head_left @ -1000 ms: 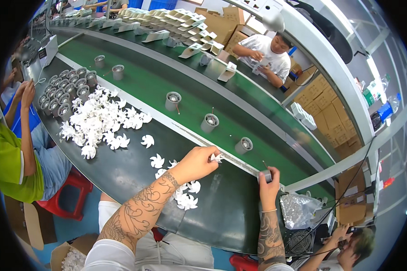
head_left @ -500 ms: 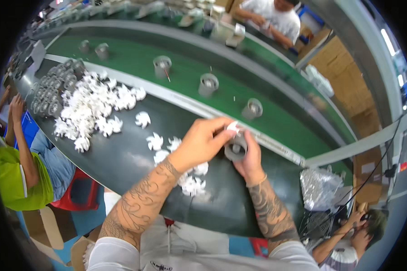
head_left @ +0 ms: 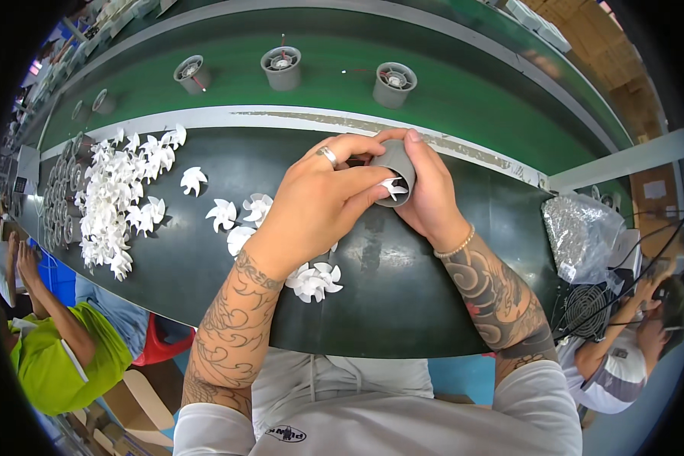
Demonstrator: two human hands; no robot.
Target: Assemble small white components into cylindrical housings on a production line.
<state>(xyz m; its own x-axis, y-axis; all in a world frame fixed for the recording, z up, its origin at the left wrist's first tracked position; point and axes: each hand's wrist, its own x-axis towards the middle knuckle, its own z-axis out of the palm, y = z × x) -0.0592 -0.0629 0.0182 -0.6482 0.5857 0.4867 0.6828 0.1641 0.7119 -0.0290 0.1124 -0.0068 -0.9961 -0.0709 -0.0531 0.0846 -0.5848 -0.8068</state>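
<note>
My right hand [head_left: 435, 199] is wrapped round a grey cylindrical fan housing [head_left: 394, 156], tilted so that its open end faces me. Inside that mouth sits a white bladed fan wheel [head_left: 393, 187], partly hidden, pinched by the thumb and a finger of my left hand [head_left: 319, 186]. Other left fingers reach over the far side of the housing. Beside and beneath my left wrist lie several loose white fan wheels [head_left: 314, 281] on the dark work surface [head_left: 387, 304].
A big heap of white fan wheels [head_left: 121, 190] lies left, next to stacked grey housings [head_left: 59, 190]. Along the green conveyor [head_left: 228, 99] stand several grey housings [head_left: 394, 83] with thin wires. A clear plastic bag [head_left: 581, 232] rests at right. Co-workers sit at both sides.
The fan wheel, held above the housing before, is now within its mouth. The housing has tipped toward me. The view has shifted, and the conveyor housings appear further left and up.
</note>
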